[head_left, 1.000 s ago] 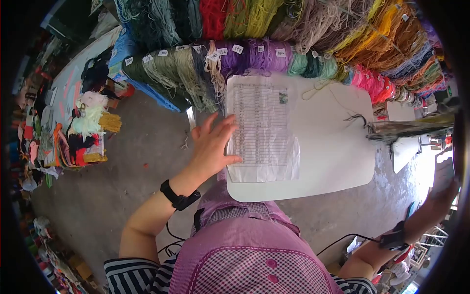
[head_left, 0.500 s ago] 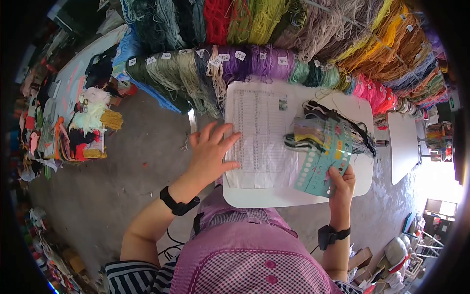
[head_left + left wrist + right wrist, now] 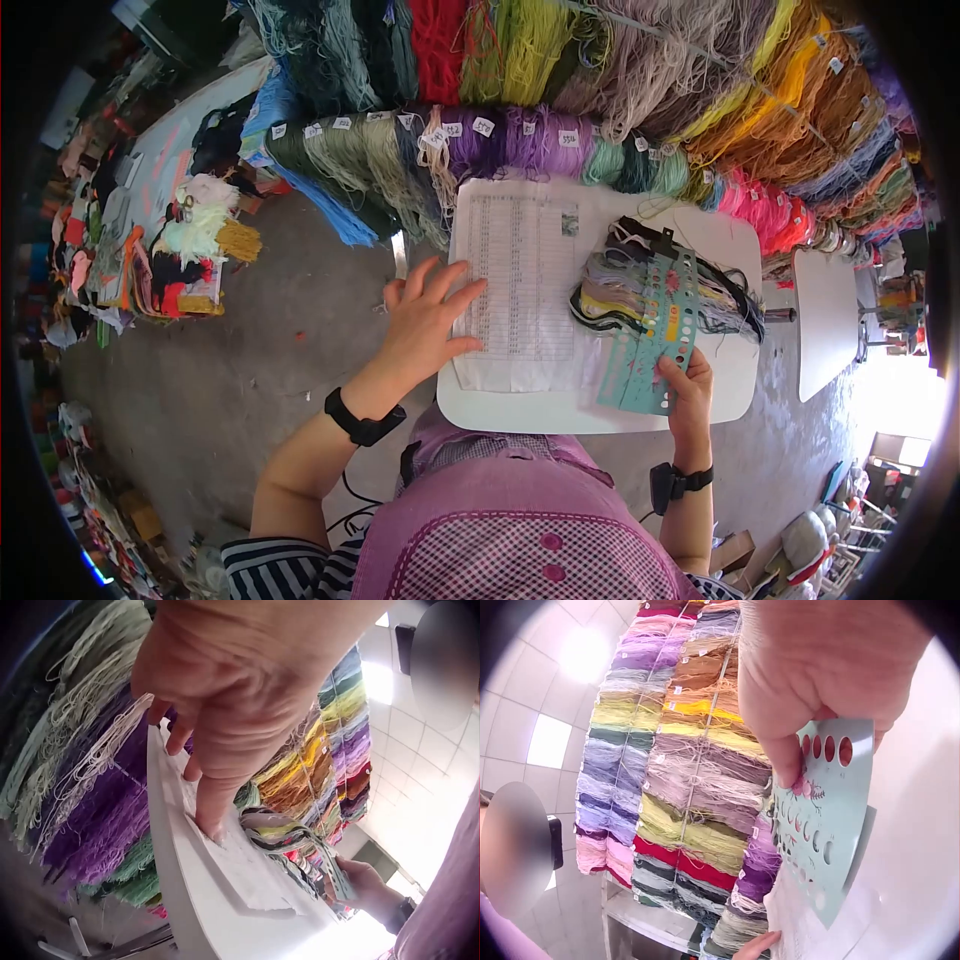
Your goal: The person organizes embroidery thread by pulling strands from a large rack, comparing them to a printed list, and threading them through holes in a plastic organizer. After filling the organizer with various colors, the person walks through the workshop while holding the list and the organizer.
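Observation:
A printed paper chart [image 3: 520,300] with ruled rows lies on the white tabletop [image 3: 500,412]. My left hand [image 3: 418,325] rests at its left edge, fingers spread, the thumb pressing the paper [image 3: 247,881] in the left wrist view. At the right of the table, my right hand [image 3: 690,388] pinches the lower end of a teal thread card [image 3: 640,370] between thumb and fingers. Rows of punched holes and a pink flower print show on this card [image 3: 821,817] in the right wrist view. Grey, yellow and black embroidery threads [image 3: 605,280] hang from it, over the tabletop's right part.
Labelled thread skeins [image 3: 545,140] in many colours hang along the table's far side, with more skeins [image 3: 690,60] above. A second table [image 3: 215,100] with thread bundles stands left, and another white table [image 3: 825,320] right.
My right hand has come in from the far right, bringing the teal card and its threads over the table, then slightly nearer my body. My left hand stays spread at the chart's edge.

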### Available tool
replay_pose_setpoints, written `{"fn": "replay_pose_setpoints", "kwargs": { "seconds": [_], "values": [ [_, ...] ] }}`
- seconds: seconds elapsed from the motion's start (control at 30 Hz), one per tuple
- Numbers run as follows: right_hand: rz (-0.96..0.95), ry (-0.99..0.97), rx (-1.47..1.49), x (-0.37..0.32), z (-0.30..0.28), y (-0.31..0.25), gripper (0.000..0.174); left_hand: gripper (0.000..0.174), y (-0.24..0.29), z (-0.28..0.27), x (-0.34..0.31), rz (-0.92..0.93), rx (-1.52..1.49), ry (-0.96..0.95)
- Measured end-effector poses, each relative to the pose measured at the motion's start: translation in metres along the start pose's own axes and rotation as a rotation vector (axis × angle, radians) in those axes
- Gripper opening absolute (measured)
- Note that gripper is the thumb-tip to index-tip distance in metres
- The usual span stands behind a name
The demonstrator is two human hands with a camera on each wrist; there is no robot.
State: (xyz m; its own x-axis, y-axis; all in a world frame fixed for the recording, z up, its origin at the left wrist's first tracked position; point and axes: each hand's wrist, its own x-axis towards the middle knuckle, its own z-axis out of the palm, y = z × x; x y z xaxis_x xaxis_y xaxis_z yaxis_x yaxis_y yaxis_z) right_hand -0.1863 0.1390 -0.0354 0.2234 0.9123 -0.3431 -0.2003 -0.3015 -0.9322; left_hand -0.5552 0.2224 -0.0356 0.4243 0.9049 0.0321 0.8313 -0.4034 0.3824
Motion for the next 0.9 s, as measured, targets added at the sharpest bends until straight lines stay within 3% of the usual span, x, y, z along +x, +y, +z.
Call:
{"fn": "replay_pose_setpoints", "kwargs": {
  "seconds": [0.13,0.2,0.23,0.27,0.3,0.33,0.37,0.43,0.5,0.57,0.73,0.8,0.87,0.9],
  "values": [
    [0.035,-0.032,-0.102,0.009,-0.008,0.004,0.019,0.073,0.007,0.001,-0.002,-0.050,0.042,-0.005],
    [0.099,0.006,-0.413,0.014,-0.014,-0.001,0.018,0.075,0.009,0.002,0.000,-0.051,-0.004,-0.062],
    [0.075,-0.022,-0.405,0.016,-0.014,-0.007,0.018,0.064,0.010,-0.003,0.002,0.002,0.025,0.046],
    [-0.011,0.076,-0.775,0.017,-0.015,-0.017,0.022,0.064,0.002,-0.009,0.007,-0.010,0.046,0.068],
    [-0.099,0.191,-1.141,0.018,-0.013,-0.025,0.029,0.053,-0.012,-0.011,0.016,-0.093,-0.168,0.067],
    [-0.197,0.274,-1.176,0.021,-0.010,-0.032,0.035,0.043,-0.026,-0.010,0.024,-0.170,-0.387,0.064],
    [-0.205,0.264,-1.111,0.027,-0.010,-0.038,0.034,0.026,-0.037,-0.001,0.034,-0.185,-0.526,0.317],
    [-0.211,0.257,-1.047,0.034,0.001,-0.046,0.033,0.024,-0.050,-0.020,0.056,-0.263,-0.519,0.375],
    [-0.342,0.149,-0.973,0.037,0.029,-0.056,0.028,0.023,-0.065,-0.024,0.079,-0.335,-0.524,0.427],
    [-0.412,0.080,-1.017,0.038,0.066,-0.068,0.024,0.018,-0.079,-0.009,0.104,-0.332,-0.488,0.672],
    [-0.530,-0.254,-0.937,0.055,0.169,-0.098,0.012,0.011,-0.080,0.008,0.138,-0.272,-0.377,0.727],
    [-0.736,-0.290,-0.894,0.082,0.210,-0.092,0.010,0.009,-0.085,0.015,0.142,-0.154,-0.491,0.745],
    [-1.075,-0.266,-0.844,0.120,0.253,-0.084,0.008,0.008,-0.082,0.009,0.137,-0.158,-0.532,0.700],
    [-1.121,-0.259,-0.835,0.138,0.274,-0.080,0.009,0.010,-0.082,0.007,0.134,-0.105,-0.520,0.648]
  ]
}}
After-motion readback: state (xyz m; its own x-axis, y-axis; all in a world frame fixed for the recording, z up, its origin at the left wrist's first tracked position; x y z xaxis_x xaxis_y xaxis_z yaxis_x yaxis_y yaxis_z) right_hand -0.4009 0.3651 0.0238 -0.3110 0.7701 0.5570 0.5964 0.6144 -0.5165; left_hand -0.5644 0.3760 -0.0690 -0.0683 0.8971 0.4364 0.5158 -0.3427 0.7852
